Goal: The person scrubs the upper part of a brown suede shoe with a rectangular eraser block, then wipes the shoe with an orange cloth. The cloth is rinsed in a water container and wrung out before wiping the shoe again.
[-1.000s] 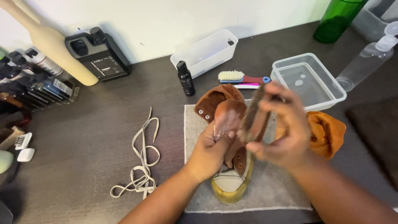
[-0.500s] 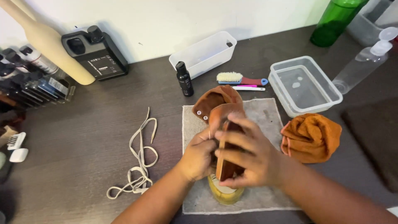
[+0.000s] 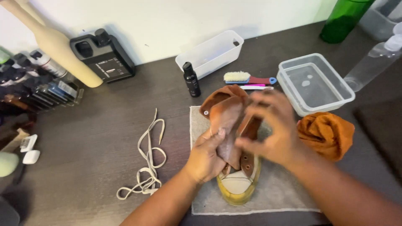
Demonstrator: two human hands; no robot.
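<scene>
On the grey mat (image 3: 272, 192), the left hand (image 3: 206, 158) clamps its fingers on the brown shoe (image 3: 233, 142)'s tongue; the blurred right hand (image 3: 272, 134) curls over the collar, grip unclear. A hard tug could tip the shoe toward the small black bottle (image 3: 191, 79).

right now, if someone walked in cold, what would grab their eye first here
Dead centre, the left hand and right hand grip a brown suede shoe with a yellowish sole, standing on a grey towel. A crumpled orange cloth lies just right of it, below a clear plastic tub. Loose pale laces sprawl on the dark table to the left.
</scene>
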